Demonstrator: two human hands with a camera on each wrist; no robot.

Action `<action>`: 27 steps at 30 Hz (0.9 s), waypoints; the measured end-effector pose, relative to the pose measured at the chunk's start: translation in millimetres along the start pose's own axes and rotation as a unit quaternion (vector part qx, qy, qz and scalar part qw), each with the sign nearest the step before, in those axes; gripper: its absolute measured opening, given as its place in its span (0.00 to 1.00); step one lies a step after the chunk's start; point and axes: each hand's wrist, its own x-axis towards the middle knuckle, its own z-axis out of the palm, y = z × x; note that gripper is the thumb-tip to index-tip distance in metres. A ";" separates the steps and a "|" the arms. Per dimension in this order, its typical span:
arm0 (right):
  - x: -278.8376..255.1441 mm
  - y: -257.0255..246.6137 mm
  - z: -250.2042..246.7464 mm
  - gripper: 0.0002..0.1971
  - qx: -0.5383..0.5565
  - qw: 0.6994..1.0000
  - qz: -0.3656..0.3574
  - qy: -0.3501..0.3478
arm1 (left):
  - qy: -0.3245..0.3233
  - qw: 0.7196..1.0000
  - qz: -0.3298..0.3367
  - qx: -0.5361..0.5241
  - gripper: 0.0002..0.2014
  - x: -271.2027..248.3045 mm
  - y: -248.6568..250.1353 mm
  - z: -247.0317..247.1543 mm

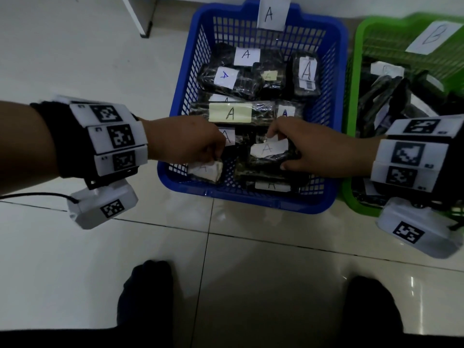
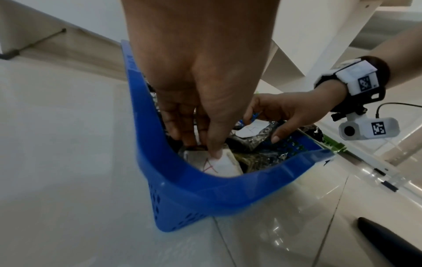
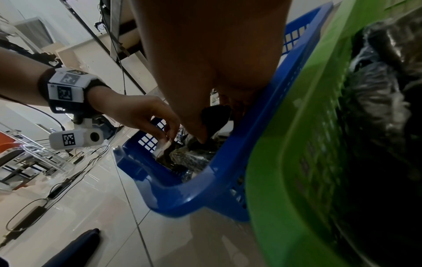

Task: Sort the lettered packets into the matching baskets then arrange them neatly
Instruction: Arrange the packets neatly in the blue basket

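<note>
The blue basket [image 1: 334, 71] tagged A holds several dark packets with A labels. My left hand [image 1: 200, 146] reaches into its near left corner and pinches a packet with a white A label [image 1: 207, 170] between thumb and fingers; the left wrist view shows the thumb [image 2: 214, 150] on that label [image 2: 219, 166]. My right hand [image 1: 296, 144] grips another A packet [image 1: 268, 153] near the basket's front middle, fingers over its far edge and thumb at its near side. The green basket [image 1: 351, 194] tagged B stands to the right with dark packets in it.
Both baskets sit side by side on a glossy white tiled floor [image 1: 251, 259]. My two dark-socked feet [image 1: 145, 292] stand just in front. A white furniture leg [image 1: 140, 18] is behind on the left. Cables and a metal rack [image 3: 34, 159] lie off to the left.
</note>
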 end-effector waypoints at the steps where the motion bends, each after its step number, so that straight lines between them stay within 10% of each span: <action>1: -0.8 -0.1 -0.8 0.27 0.001 1.000 0.001 0.000 | 0.016 0.999 -0.002 -0.029 0.08 1.2 2.1 0.8; 8: 1.7 -2.5 -7.4 0.21 0.025 1.000 0.002 0.013 | 0.065 0.991 0.001 -0.118 0.07 4.8 14.4 11.3; 24: 3.1 -12.4 -2.2 0.15 0.075 0.995 -0.013 0.071 | -0.046 0.987 -0.027 0.155 0.12 0.5 6.2 -15.7; 27: 1.9 -14.6 -1.4 0.14 0.140 0.987 0.014 0.075 | 0.005 0.998 0.003 0.069 0.20 2.3 9.9 -17.2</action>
